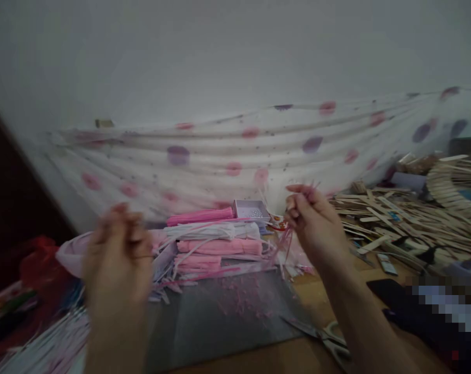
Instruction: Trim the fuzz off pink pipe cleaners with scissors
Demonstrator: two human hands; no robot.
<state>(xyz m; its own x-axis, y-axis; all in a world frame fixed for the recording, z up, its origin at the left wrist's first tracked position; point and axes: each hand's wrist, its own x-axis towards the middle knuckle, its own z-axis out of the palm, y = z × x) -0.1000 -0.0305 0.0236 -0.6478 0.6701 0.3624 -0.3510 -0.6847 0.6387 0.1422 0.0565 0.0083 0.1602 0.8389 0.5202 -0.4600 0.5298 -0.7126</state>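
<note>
My right hand (311, 218) is raised over the right side of the work area, its fingers curled into a pinch. Thin pink strands (285, 243) hang just below its fingers, and more pink ends poke out above the knuckles. On the left, my left hand (118, 249) is held up with bent fingers, smeared by motion, so whatever lies between them cannot be made out. Behind and between the hands lie bundles of fuzzy pink stems (220, 246) and white stems (208, 231). Pink clippings (245, 298) are scattered over a dark grey mat (204, 332).
Scissors (325, 336) lie by the mat's right edge, near my right forearm. A small white box (251, 209) holds tiny beads. Wooden sticks (376, 215) are heaped at right, near a dark phone-like object (395, 293). A spotted cloth (208, 156) covers the lower wall.
</note>
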